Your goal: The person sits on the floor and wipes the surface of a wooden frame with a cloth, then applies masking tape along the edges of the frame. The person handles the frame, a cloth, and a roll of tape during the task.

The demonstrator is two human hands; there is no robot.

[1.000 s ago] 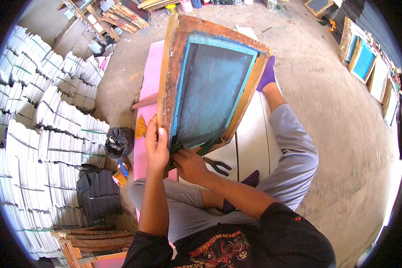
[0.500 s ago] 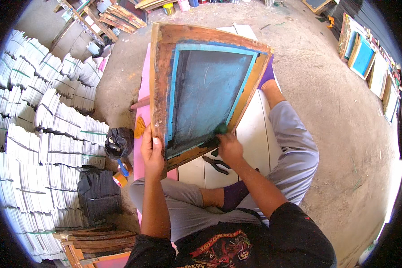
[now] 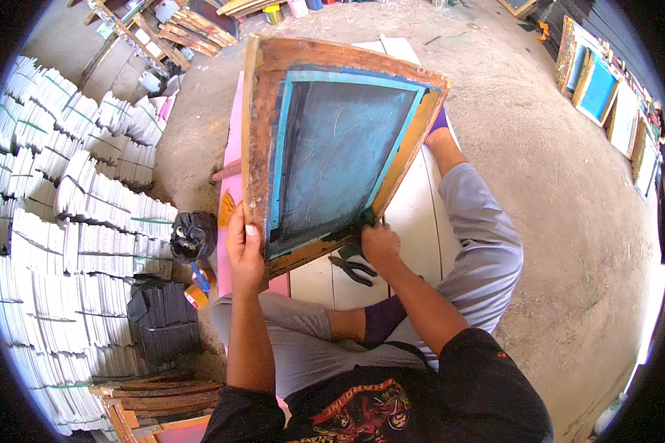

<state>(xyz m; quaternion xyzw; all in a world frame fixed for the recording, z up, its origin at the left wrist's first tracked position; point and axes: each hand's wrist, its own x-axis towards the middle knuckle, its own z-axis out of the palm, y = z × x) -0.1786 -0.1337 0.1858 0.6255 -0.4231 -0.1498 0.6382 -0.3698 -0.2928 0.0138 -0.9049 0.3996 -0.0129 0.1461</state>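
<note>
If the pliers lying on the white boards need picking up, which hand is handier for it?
Probably the right hand. It sits at the frame's lower edge, just above the pliers. The left hand grips the frame's left side, farther from them, and seems to carry its weight.

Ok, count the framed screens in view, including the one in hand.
At least 4: the big wooden-framed screen held by the left hand and right hand, and about three framed screens leaning along the right edge; more may be hidden.

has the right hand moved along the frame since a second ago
Yes. The right hand has slid rightward along the lower edge of the wooden screen frame, from beside the left hand to above the pliers.
</note>
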